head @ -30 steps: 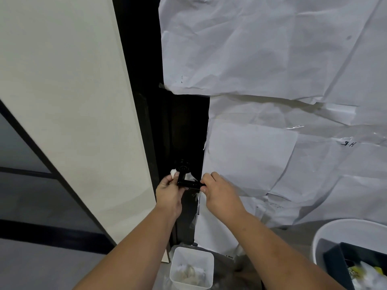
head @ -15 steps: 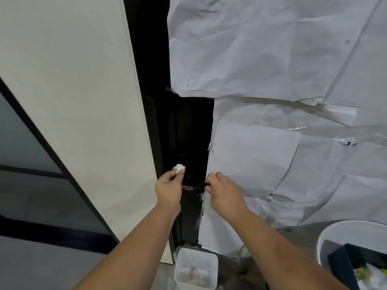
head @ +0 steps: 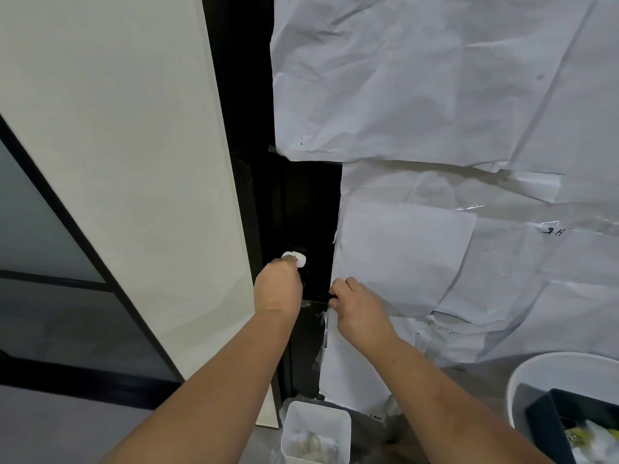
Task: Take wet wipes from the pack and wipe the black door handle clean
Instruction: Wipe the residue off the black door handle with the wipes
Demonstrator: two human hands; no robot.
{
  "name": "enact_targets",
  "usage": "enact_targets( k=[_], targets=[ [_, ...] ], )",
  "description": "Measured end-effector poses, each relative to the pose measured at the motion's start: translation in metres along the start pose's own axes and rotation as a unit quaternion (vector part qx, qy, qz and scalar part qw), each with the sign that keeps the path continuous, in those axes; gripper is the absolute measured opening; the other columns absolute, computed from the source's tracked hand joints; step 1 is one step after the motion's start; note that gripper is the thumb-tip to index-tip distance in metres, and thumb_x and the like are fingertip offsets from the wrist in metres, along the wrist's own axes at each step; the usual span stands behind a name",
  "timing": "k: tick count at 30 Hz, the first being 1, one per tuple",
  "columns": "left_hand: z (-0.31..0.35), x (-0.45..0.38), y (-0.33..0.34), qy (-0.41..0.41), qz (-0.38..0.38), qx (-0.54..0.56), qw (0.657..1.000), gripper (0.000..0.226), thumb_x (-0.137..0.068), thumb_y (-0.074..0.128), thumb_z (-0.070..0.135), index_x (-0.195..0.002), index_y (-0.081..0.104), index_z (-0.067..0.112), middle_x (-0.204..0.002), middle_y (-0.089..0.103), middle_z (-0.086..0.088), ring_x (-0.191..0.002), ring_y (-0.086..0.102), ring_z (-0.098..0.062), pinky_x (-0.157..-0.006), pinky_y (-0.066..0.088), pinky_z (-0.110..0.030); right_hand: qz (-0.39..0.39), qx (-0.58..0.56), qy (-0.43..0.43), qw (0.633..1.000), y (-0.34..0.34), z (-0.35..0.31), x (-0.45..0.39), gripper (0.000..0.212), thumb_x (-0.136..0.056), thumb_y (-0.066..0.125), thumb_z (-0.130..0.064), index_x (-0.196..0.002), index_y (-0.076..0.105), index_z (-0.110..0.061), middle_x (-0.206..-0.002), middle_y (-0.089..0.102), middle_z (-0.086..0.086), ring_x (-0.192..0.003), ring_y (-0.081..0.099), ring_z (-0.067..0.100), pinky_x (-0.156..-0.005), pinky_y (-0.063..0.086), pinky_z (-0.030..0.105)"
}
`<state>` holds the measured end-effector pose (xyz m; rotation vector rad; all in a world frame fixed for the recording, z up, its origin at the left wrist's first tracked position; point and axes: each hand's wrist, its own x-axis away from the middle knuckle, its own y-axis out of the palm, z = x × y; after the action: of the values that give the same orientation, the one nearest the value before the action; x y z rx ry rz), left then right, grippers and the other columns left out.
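Observation:
A black door handle [head: 316, 294] sticks out of the dark door strip, hard to make out against it. My left hand [head: 278, 286] grips a bunched white wet wipe [head: 296, 257] and holds it against the handle's round base. My right hand [head: 356, 304] pinches the handle's free end by the fingertips. The wipe pack is not plainly visible.
Crumpled white paper [head: 435, 128] covers the door to the right. A white panel [head: 134, 162] stands to the left. Below, a small white bin [head: 316, 416] holds used wipes. A large white tub [head: 536, 370] with a dark box inside sits at the lower right.
My left hand has slid the wipe up from the lever to the handle's round base. My right hand keeps hold of the lever's end.

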<state>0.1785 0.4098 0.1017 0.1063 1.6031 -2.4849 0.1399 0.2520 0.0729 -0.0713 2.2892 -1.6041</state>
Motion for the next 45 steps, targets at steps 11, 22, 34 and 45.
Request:
enact_targets(
  k=[11,22,34,45],
  targets=[
    [0.002,-0.002,-0.010,-0.027,-0.037,-0.006,0.999,0.022,-0.094,0.051,0.001,-0.111,0.064,0.005,-0.097,0.069,-0.013,-0.089,0.068,-0.029,-0.074,0.053,-0.033,0.003,-0.003,-0.002,1.000,0.001,0.000,0.000,0.010,-0.097,0.045,-0.019,-0.104,0.051,-0.016,-0.099,0.055,0.003,-0.081,0.052,0.024,-0.071,0.049,0.042],
    [-0.026,0.018,0.016,-0.256,-0.052,0.416,0.871,0.011,-0.093,0.060,0.011,-0.098,0.069,0.006,-0.089,0.069,-0.012,-0.084,0.069,-0.027,-0.076,0.060,-0.038,0.009,-0.004,-0.008,1.000,0.002,0.001,0.001,0.009,-0.097,0.045,-0.019,-0.103,0.051,-0.016,-0.098,0.054,0.002,-0.080,0.051,0.024,-0.069,0.045,0.040],
    [0.000,0.000,0.009,-0.385,-0.116,0.651,0.644,0.020,-0.099,0.054,0.010,-0.115,0.058,-0.002,-0.100,0.068,-0.019,-0.083,0.069,-0.030,-0.060,0.056,-0.040,0.006,-0.002,-0.009,1.000,0.004,0.003,-0.001,0.007,-0.095,0.047,-0.017,-0.101,0.050,-0.016,-0.096,0.054,0.004,-0.079,0.051,0.027,-0.066,0.044,0.041],
    [-0.023,0.022,0.008,-0.244,-0.106,0.611,0.745,0.032,-0.104,0.044,0.030,-0.124,0.058,0.009,-0.112,0.069,-0.013,-0.100,0.070,-0.025,-0.083,0.057,-0.032,-0.006,-0.016,0.001,1.000,0.001,0.001,0.000,0.008,-0.097,0.045,-0.019,-0.103,0.050,-0.016,-0.099,0.054,0.003,-0.083,0.052,0.025,-0.073,0.046,0.042]
  ],
)
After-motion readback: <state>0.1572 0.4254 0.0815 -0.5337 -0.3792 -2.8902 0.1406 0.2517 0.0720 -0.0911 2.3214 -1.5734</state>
